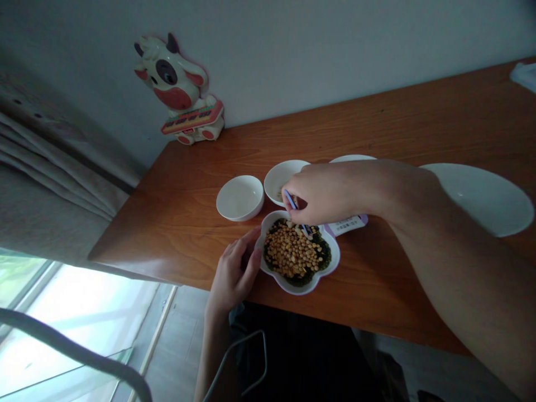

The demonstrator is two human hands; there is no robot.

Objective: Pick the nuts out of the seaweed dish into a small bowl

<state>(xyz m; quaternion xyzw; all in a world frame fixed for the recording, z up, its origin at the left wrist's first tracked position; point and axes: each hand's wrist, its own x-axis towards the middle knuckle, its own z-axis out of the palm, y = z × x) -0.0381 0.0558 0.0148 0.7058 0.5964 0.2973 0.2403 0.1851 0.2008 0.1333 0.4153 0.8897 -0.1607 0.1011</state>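
A white flower-shaped bowl (299, 289) near the table's front edge holds yellow split beans (288, 251) lying over small dark green beans (324, 254). My left hand (234, 268) steadies this bowl by its left rim, thumb and fingers against the side. My right hand (322, 192) reaches over from the right, closed around thin lilac tweezers (290, 199). Their tips point down into the beans at the bowl's upper right. Behind my right hand, partly covered, is a round white bowl (278, 174) with a few small bits in it.
To the left stands a white bowl (240, 198). Another white bowl (354, 158) shows behind my forearm, and a large white plate (489, 195) lies at the right. A purple-edged labelled piece (347, 225) sits beside the flower-shaped bowl. A toy cow (180, 95) stands against the wall.
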